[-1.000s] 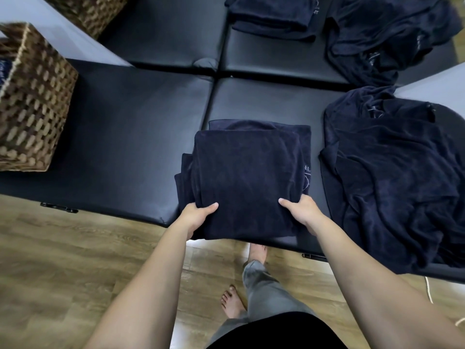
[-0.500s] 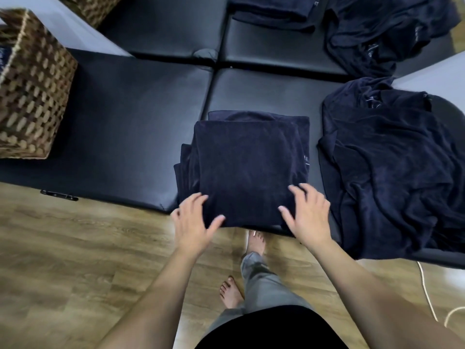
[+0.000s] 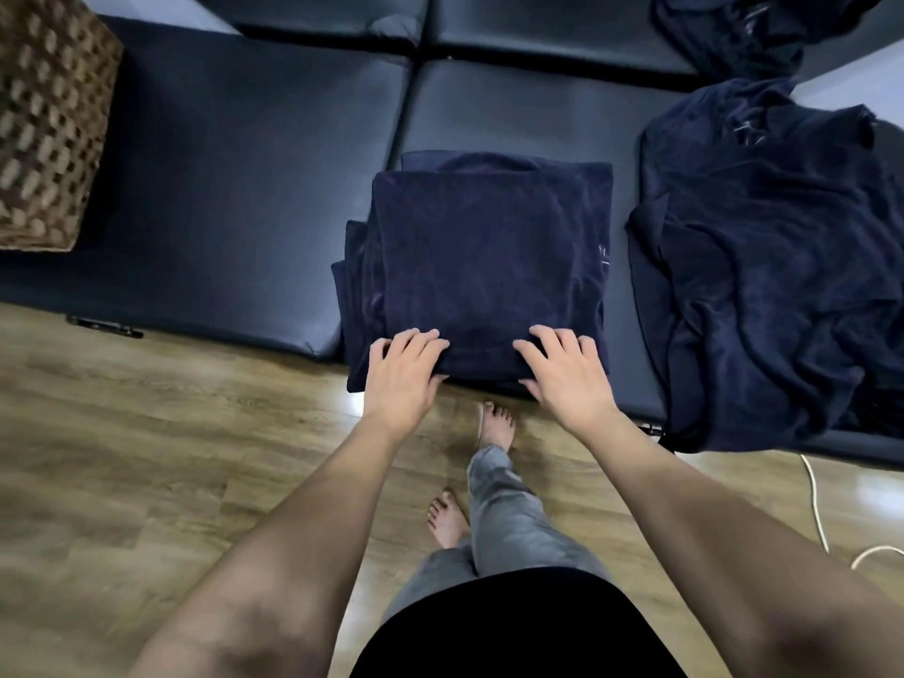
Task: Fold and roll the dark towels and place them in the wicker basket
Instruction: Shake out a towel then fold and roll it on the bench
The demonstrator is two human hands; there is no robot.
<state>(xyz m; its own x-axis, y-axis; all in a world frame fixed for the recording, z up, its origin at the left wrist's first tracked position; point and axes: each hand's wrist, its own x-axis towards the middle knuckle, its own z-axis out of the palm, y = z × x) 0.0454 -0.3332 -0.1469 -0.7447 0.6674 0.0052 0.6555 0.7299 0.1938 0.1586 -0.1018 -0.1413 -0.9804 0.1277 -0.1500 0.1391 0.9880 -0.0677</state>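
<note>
A folded dark navy towel point(image 3: 484, 256) lies square on the black padded table point(image 3: 244, 188), with its near edge at the table's front. My left hand point(image 3: 403, 376) lies on the near left corner, fingers on top and thumb tucked at the edge. On the near right corner my right hand point(image 3: 562, 379) sits the same way, with its fingers spread. The wicker basket point(image 3: 49, 134) stands at the far left of the table, well apart from both hands. Its inside is out of view.
A loose heap of dark towels point(image 3: 763, 266) covers the table on the right, and another heap point(image 3: 729, 36) lies at the back right. Wooden floor runs below the table's edge, with my bare feet point(image 3: 494, 423) and a white cable point(image 3: 822, 530).
A second ago both hands held the towel's near edge. They let go and hovered open, and now they are down on that edge again. The view has dropped lower.
</note>
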